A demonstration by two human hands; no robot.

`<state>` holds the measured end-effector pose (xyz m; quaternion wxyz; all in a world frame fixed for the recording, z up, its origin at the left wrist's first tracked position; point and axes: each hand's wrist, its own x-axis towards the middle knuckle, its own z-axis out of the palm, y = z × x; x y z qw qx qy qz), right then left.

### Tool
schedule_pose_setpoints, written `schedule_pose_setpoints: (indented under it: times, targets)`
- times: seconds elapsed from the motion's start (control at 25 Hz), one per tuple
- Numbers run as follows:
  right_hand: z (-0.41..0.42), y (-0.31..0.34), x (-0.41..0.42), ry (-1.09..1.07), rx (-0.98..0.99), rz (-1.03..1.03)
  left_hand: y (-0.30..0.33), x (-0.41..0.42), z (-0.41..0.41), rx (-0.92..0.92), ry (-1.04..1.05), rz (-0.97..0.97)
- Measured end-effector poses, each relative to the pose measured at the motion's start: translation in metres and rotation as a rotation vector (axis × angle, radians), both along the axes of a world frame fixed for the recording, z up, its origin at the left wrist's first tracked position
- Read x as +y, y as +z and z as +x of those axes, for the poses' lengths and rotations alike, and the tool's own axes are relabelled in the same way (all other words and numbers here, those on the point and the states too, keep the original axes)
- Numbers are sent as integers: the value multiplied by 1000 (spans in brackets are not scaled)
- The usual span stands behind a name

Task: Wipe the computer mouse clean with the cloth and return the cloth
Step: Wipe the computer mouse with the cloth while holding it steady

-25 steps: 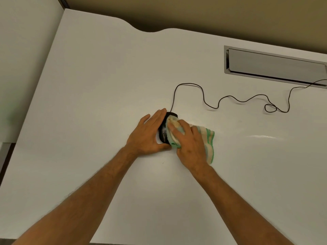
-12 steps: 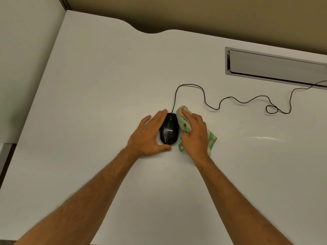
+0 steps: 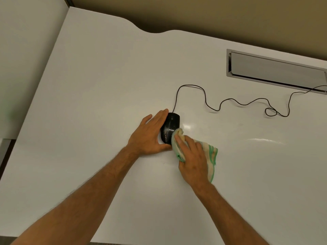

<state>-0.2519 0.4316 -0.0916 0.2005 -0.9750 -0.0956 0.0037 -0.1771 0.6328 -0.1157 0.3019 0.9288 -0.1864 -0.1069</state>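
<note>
A black wired computer mouse (image 3: 171, 125) lies on the white desk (image 3: 106, 89) near the middle. My left hand (image 3: 148, 135) cups its left side, fingers along the edge and thumb under its near end. My right hand (image 3: 192, 156) presses a cream cloth with green stripes (image 3: 210, 156) against the mouse's near right corner. Part of the cloth trails out to the right under my palm. The mouse's near right part is hidden by the cloth.
The mouse's thin black cable (image 3: 230, 101) loops across the desk to the right and enters a grey cable hatch (image 3: 276, 71) at the back right. The desk's curved back edge meets a tan wall. A pale partition stands on the left.
My right hand has slid the cloth from the mouse's far right side back toward me to its near right corner. My left hand has stayed on the mouse.
</note>
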Motion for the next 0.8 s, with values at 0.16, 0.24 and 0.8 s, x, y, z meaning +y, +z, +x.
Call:
schedule_pose_setpoints:
  times: [0.16,0.24,0.8]
  targets:
    - [-15,-3,1,71,-78,-73,-1,1,-1,2,-10,-10]
    - [-15,1,-2,77,-76,8,-1,0,-2,7,-10,-12]
    - [103,25,4,31,148,-11,0,0,-1,1,-5,0]
